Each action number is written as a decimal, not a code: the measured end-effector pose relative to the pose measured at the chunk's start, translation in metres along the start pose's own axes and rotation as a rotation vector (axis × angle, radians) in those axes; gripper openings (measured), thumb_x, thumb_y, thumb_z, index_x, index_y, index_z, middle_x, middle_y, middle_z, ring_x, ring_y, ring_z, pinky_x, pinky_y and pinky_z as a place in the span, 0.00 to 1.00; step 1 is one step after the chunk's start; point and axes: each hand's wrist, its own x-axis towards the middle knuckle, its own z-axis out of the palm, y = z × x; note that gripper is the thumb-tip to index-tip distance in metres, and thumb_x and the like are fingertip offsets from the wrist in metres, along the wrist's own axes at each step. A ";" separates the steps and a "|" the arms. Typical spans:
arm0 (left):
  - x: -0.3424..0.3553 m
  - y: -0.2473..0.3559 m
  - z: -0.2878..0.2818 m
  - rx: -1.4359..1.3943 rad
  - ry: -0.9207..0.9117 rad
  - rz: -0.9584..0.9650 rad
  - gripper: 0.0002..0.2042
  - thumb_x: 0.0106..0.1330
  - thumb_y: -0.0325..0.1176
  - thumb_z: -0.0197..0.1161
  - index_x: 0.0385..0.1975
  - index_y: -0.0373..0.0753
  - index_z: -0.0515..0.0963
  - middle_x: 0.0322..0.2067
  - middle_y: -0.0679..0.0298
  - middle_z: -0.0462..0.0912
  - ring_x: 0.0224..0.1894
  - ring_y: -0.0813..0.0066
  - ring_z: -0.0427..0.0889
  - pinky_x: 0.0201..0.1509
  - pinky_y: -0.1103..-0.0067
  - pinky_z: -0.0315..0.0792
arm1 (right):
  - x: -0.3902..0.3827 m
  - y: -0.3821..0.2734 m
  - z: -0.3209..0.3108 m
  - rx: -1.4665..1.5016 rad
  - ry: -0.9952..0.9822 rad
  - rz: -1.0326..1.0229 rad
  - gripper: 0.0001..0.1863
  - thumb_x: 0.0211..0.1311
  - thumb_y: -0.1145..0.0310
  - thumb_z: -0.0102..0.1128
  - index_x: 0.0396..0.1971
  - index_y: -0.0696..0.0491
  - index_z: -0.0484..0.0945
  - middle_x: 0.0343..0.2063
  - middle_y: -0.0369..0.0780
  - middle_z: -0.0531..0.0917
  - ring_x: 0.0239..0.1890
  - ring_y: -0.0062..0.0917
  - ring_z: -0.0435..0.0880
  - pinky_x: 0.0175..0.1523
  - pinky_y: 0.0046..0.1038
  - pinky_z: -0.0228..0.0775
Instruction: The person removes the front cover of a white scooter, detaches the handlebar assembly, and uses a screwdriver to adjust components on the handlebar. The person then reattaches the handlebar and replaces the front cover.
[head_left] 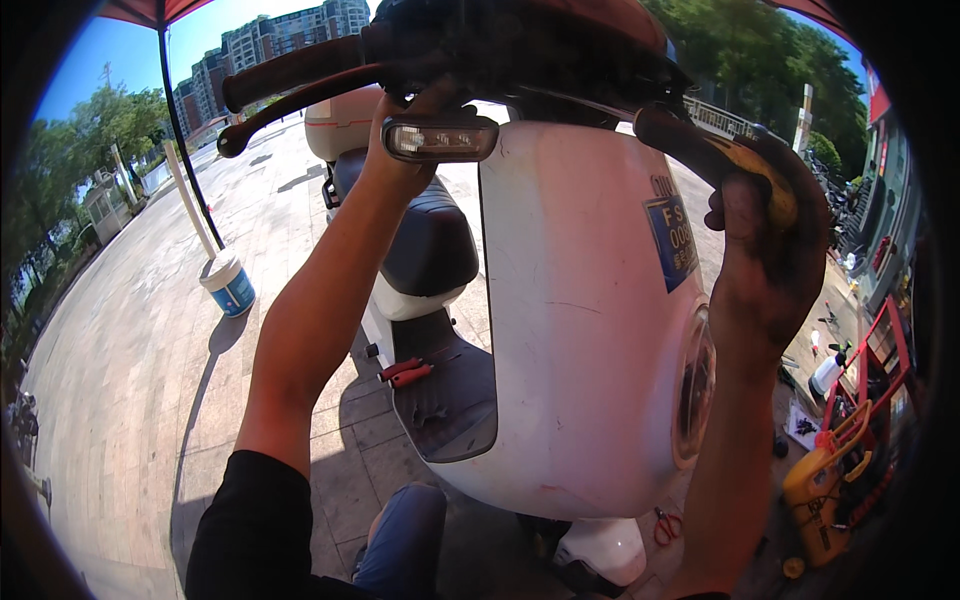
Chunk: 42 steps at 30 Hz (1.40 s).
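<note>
A white electric scooter (580, 330) stands in front of me, its dark handlebar cover (520, 60) at the top. My left hand (405, 165) reaches up behind an oblong lamp with a clear lens (440, 140), just under the handlebar. Its fingers bend up into shadow there, and what they grip is hidden. Wrapped round the right-hand handlebar grip (775, 160) is my right hand (765, 250), closed and darkly shaded. The other grip (295, 72) and its lever (300, 103) stick out to the left, untouched.
Red-handled pliers (408, 373) lie on the scooter's footboard (450, 400). Red-handled scissors (667, 527) are on the ground. A yellow tool or case (820, 500) and a white bottle (828, 375) sit at right. A bucket (228, 285) holds a pole at left.
</note>
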 end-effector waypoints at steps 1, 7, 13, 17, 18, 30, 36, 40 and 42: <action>0.000 0.000 0.000 0.027 0.008 0.006 0.15 0.59 0.40 0.66 0.46 0.47 0.78 0.48 0.62 0.80 0.49 0.64 0.77 0.50 0.71 0.74 | 0.002 0.001 0.001 -0.003 -0.016 0.002 0.19 0.61 0.79 0.58 0.53 0.56 0.69 0.45 0.40 0.79 0.48 0.23 0.78 0.54 0.21 0.69; -0.002 0.002 0.013 -0.779 -0.156 -0.360 0.15 0.64 0.33 0.61 0.50 0.40 0.75 0.49 0.59 0.79 0.52 0.63 0.76 0.59 0.69 0.71 | 0.007 0.011 0.007 0.031 -0.007 0.004 0.18 0.62 0.74 0.59 0.52 0.53 0.72 0.34 0.36 0.78 0.33 0.16 0.75 0.40 0.17 0.68; -0.011 -0.003 0.023 -0.824 -0.258 -0.419 0.17 0.65 0.32 0.60 0.52 0.39 0.71 0.47 0.59 0.79 0.53 0.62 0.76 0.59 0.70 0.71 | 0.009 0.013 0.008 -0.015 0.005 0.033 0.18 0.62 0.72 0.60 0.52 0.53 0.73 0.32 0.36 0.78 0.31 0.15 0.75 0.38 0.17 0.69; -0.016 -0.010 0.030 -1.958 -0.019 -0.753 0.17 0.64 0.32 0.61 0.52 0.39 0.71 0.49 0.58 0.78 0.52 0.61 0.76 0.57 0.71 0.73 | 0.010 0.012 0.011 -0.021 0.005 0.054 0.18 0.62 0.71 0.60 0.52 0.54 0.73 0.32 0.36 0.78 0.31 0.15 0.75 0.38 0.18 0.69; -0.017 -0.012 0.031 -1.940 -0.037 -0.792 0.18 0.63 0.31 0.62 0.52 0.39 0.70 0.49 0.58 0.77 0.52 0.61 0.76 0.56 0.71 0.73 | 0.010 0.012 0.012 -0.028 0.006 0.056 0.18 0.62 0.71 0.60 0.52 0.54 0.72 0.32 0.36 0.78 0.31 0.15 0.75 0.39 0.18 0.70; -0.027 -0.019 0.047 -1.657 0.029 -0.373 0.20 0.62 0.31 0.64 0.54 0.46 0.72 0.49 0.60 0.77 0.49 0.62 0.79 0.51 0.72 0.77 | 0.014 0.013 0.018 -0.080 -0.042 0.022 0.18 0.61 0.76 0.60 0.52 0.56 0.72 0.44 0.39 0.80 0.46 0.22 0.79 0.53 0.21 0.70; -0.040 -0.014 0.039 -1.783 0.031 -0.459 0.18 0.67 0.35 0.58 0.56 0.46 0.69 0.51 0.59 0.77 0.55 0.61 0.77 0.55 0.69 0.76 | 0.014 0.011 0.015 -0.179 -0.053 0.015 0.18 0.61 0.77 0.60 0.51 0.56 0.72 0.40 0.39 0.80 0.38 0.20 0.79 0.45 0.19 0.71; -0.038 -0.008 0.026 -2.024 0.097 -0.798 0.15 0.66 0.37 0.57 0.50 0.41 0.72 0.46 0.59 0.78 0.48 0.65 0.77 0.52 0.71 0.75 | 0.013 0.015 0.014 -0.188 -0.001 0.065 0.18 0.61 0.74 0.60 0.52 0.56 0.72 0.34 0.39 0.80 0.30 0.17 0.76 0.37 0.18 0.70; -0.029 -0.006 0.024 -2.242 0.140 -1.086 0.10 0.63 0.32 0.57 0.41 0.36 0.75 0.35 0.59 0.81 0.34 0.68 0.81 0.40 0.73 0.78 | 0.013 0.016 0.012 -0.262 0.011 0.121 0.19 0.63 0.71 0.59 0.54 0.56 0.71 0.39 0.42 0.81 0.33 0.20 0.77 0.41 0.21 0.70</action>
